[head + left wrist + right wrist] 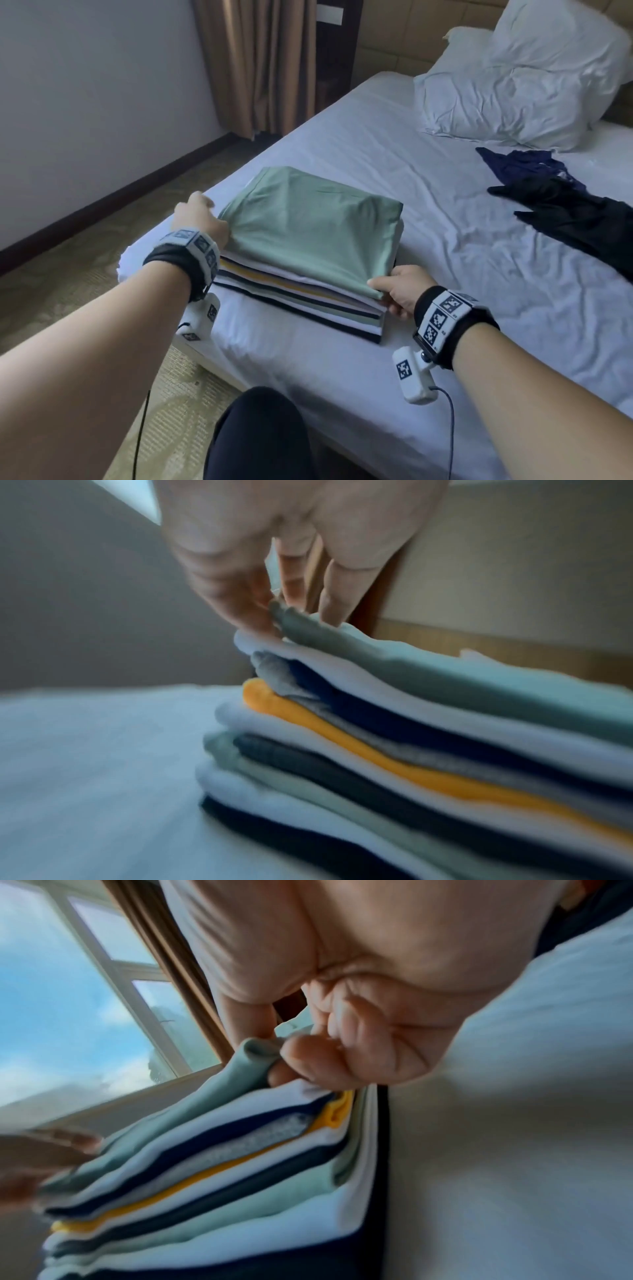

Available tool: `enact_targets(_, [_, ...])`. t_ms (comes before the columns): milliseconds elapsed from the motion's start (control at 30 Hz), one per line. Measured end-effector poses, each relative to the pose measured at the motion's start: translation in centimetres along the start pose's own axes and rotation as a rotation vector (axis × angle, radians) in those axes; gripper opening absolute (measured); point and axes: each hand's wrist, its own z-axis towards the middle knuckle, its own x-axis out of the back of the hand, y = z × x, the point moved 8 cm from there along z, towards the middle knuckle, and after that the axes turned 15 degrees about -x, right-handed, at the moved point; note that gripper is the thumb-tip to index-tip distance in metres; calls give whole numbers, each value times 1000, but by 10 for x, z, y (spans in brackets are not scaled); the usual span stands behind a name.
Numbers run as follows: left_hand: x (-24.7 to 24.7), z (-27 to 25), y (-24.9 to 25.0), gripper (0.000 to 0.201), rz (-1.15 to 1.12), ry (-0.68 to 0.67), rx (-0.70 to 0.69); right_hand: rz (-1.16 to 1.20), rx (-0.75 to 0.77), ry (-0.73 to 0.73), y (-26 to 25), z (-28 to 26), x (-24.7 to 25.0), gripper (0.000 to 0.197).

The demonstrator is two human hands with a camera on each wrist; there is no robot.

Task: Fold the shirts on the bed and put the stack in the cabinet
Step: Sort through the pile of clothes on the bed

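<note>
- stack of folded shirts [301, 291] – sitting on bed [445, 240], near left corner; layers white, navy, grey, yellow, green.
- green shirt [308, 226] – lying on top of stack.
- left hand [198, 219] – pinching green shirt's far left edge w/ thumb & fingers [337, 593].
- right hand [399, 289] – gripping green shirt's near right corner, fingers [308, 1058] curling round it.
- dark clothes [555, 202] – lying unfolded far right, well apart from stack.
- pillow [513, 78] – resting at far end.
</note>
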Motion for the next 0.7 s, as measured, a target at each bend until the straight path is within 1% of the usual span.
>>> enact_targets(33, [2, 0, 18, 46, 170, 50, -127, -90, 29, 51, -3, 1, 4, 21])
enact_targets(67, [0, -4, 42, 51, 256, 95, -283, -188, 54, 122, -8, 2, 9, 26])
enact_targets(100, [-10, -8, 65, 55, 274, 80, -429, -268, 74, 205, -14, 3, 17, 31])
enact_targets(133, [-26, -13, 82, 58, 273, 1, -532, -325, 95, 282, -23, 3, 24, 34])
enact_targets(167, [-47, -14, 88, 61, 281, -119, -572, -366, 134, 342, -34, 3, 29, 36])
enact_targets(200, [-67, -16, 87, 64, 317, -248, -561, -403, 191, 383, -47, 3, 32, 36])
enact_targets(233, [-85, -16, 81, 66, 360, -349, -532, -444, 264, 407, -62, 5, 31, 37])
enact_targets(267, [-97, -15, 73, 68, 400, -411, -510, -495, 346, 416, -76, 5, 27, 40])
enact_targets(333, [-112, -13, 60, 72, 455, -460, -507, -628, 504, 389, -104, 7, 10, 50])
enact_targets(400, [-119, -11, 53, 75, 457, -471, -507, -778, 600, 320, -126, 15, -13, 57])
enact_targets(467, [-122, -12, 48, 76, 454, -476, -509, -940, 605, 253, -133, 34, -36, 60])
enact_targets(533, [-125, -15, 46, 76, 451, -474, -516, -1064, 565, 211, -125, 59, -53, 62])
enact_targets(633, [-132, -12, 43, 76, 452, -482, -514, -1074, 481, 162, -105, 91, -64, 64])
enact_targets(700, [-137, -9, 42, 75, 438, -496, -509, -1068, 465, 154, -101, 103, -66, 65])
